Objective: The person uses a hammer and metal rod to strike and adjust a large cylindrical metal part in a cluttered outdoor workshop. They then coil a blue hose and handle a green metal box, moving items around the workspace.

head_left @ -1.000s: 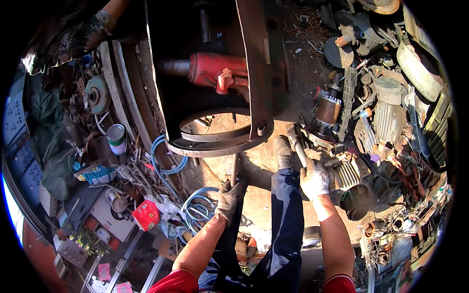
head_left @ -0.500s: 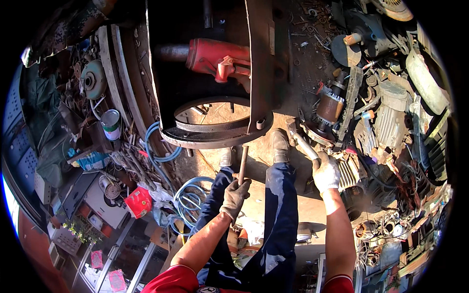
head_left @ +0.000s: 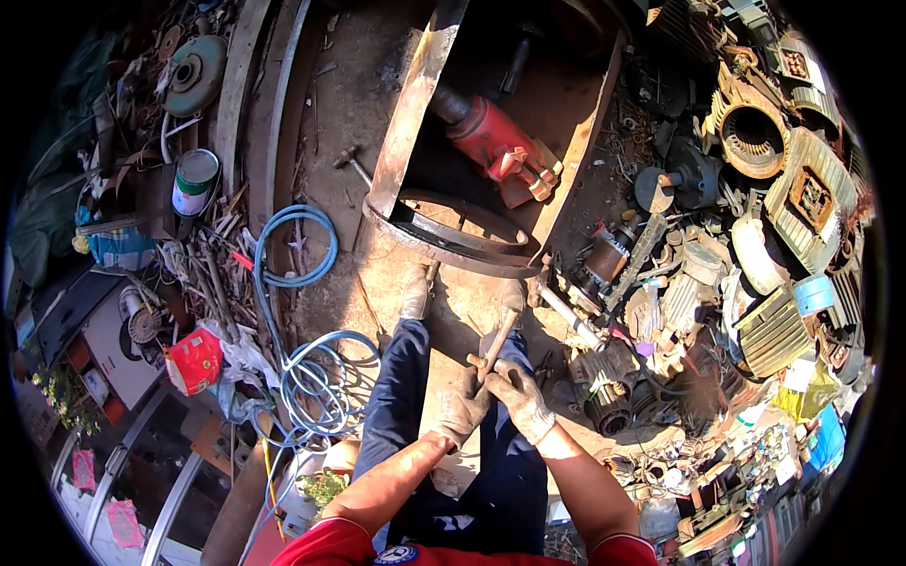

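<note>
My left hand (head_left: 460,411), in a worn work glove, is closed around the lower part of a brown rod (head_left: 499,341), which has a short crosspiece near my fingers. Against the rod's other side my gloved right hand (head_left: 525,404) has its fingers curled onto the same lower part. The rod points up and away, above my right leg. Beyond it stands a heavy steel frame (head_left: 408,113) with a round ring (head_left: 453,253) at its near end. Inside the frame lies a red hydraulic jack (head_left: 491,141). A hammer with a pale handle (head_left: 573,317) rests right of the ring.
Another hammer (head_left: 352,162) leans by the frame's left side. Coiled blue hose (head_left: 321,387) lies left of my legs. Motor housings (head_left: 752,137) and scrap crowd the right. A paint can (head_left: 195,182) and a red package (head_left: 194,361) are at left.
My right hand has let go of the pale-handled hammer and come left to the rod. The rod now tilts to the right. The whole view has shifted and turned.
</note>
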Demonstrator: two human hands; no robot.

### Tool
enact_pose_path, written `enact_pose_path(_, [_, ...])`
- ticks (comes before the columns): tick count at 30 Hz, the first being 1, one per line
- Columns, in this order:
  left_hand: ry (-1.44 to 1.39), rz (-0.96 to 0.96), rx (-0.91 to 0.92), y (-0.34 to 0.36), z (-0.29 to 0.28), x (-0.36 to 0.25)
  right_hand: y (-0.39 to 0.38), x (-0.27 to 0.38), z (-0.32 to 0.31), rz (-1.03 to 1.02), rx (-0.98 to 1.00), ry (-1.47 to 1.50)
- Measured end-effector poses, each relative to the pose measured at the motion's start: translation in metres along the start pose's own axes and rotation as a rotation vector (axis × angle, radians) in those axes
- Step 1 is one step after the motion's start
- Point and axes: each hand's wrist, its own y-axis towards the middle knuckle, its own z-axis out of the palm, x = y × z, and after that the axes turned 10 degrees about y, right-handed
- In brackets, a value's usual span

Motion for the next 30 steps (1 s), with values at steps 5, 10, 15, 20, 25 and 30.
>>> enact_pose_path(5, [0.193,0.369,-0.052,-0.013,-0.037,0.003,-0.005,0.021,0.069,-0.127,-0.319,-0.488])
enact_pose_path(10, [0.359,0.473,0.135,-0.017,-0.117,-0.040,0.001,0.052,0.111,-0.044,-0.431,-0.446])
enact_pose_path(15, [0.167,0.762,-0.036,0.020,-0.204,-0.068,0.019,0.093,0.147,-0.163,-0.475,-0.227])
enact_pose_path(20, [0.106,0.715,-0.410,0.144,-0.261,-0.097,0.044,0.105,0.145,-0.173,-0.489,-0.091])
enact_pose_path(25, [0.132,0.472,-0.398,0.306,-0.272,-0.142,0.058,0.102,0.154,-0.147,-0.424,-0.011])
enact_pose_path(30, [0.187,0.482,-0.333,0.413,-0.243,-0.183,0.057,0.083,0.125,-0.090,-0.367,-0.081])
